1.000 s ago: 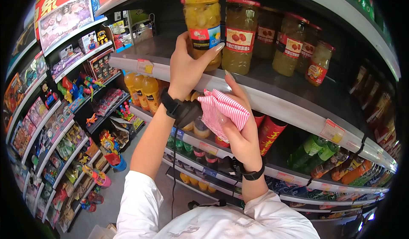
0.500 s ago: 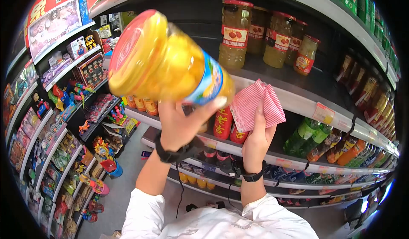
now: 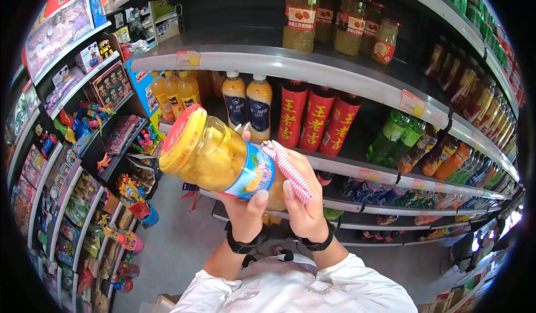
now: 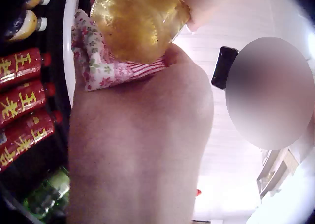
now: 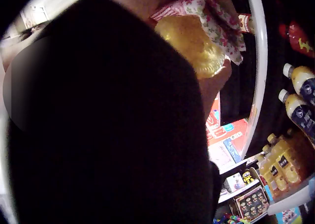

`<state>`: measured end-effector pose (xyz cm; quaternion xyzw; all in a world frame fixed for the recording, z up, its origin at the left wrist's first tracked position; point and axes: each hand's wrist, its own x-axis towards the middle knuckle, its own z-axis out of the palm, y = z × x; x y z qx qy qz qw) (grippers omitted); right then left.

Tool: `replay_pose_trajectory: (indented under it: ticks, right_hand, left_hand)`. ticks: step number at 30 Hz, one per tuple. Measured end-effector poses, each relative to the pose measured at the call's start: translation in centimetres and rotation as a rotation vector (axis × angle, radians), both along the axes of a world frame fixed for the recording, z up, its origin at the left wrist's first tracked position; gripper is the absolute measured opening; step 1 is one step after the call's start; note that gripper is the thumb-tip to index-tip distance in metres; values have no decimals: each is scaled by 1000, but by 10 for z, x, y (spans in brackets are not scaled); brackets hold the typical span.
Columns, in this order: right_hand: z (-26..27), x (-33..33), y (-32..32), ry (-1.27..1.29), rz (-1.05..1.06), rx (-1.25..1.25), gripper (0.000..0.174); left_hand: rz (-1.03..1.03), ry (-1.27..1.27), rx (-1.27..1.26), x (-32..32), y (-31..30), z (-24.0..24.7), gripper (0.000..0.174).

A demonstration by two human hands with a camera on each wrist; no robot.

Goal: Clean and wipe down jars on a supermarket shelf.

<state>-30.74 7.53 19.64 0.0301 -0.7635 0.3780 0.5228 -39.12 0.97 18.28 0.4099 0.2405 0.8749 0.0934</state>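
Note:
In the head view, a glass jar of yellow fruit (image 3: 223, 154) with a red-topped yellow lid and a blue label tilts lid-up to the left. My left hand (image 3: 244, 215) grips it from below, thumb on the label. My right hand (image 3: 309, 209) holds a folded pink-and-white striped cloth (image 3: 291, 173) against the jar's base end. In the left wrist view the cloth (image 4: 106, 66) shows a floral side, right at the jar's round bottom (image 4: 135, 24). The right wrist view shows the same jar bottom (image 5: 189, 42) beside the cloth (image 5: 221, 24); much there is dark.
Jars with red lids (image 3: 301, 17) stand on the upper shelf (image 3: 234, 61). Below are red cylindrical bottles (image 3: 318, 120), dark-labelled bottles (image 3: 259, 106) and green bottles (image 3: 399, 134). Toy racks (image 3: 72, 196) line the left side, with grey floor (image 3: 173, 246) between.
My left hand has lifted the jar off the upper shelf, tipped it over and brought it down in front of the body. My right hand has brought the cloth to the jar's base.

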Motion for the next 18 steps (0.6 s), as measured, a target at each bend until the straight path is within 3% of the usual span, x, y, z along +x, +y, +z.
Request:
replay_pose_trajectory:
  ticks: [8,18]
  right_hand:
    - [-12,7,-43,-137,4,65,46]
    - [-19,27,-72,-256,84,-46,56]
  left_hand:
    - [-46,-190,-145,12,-56,-44,101]
    - [-345,6,-331,15,-94,-84,99]
